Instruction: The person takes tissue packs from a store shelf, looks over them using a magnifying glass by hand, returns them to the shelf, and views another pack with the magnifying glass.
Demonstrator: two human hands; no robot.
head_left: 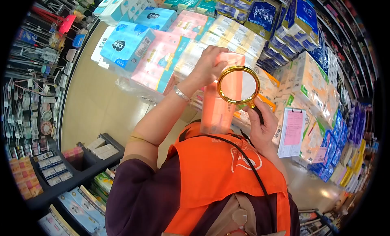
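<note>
An orange-pink translucent pack (221,100) stands upright in front of my chest, and my left hand (209,65) grips its top end with bent fingers. The fingers of my right hand (263,122) are wrapped round the dark handle of a magnifying glass (238,85) with a gold rim. Its lens overlaps the right side of the pack's upper part, with a pale area seen through it. Whether the rim touches the pack I cannot tell.
Stacked tissue packs in pink (156,59), blue (126,45) and cream lie beyond my hands. A clipboard with pink paper (293,128) hangs against packs at the right. Shelves with hanging goods line the left; a dark divided tray (75,183) is lower left.
</note>
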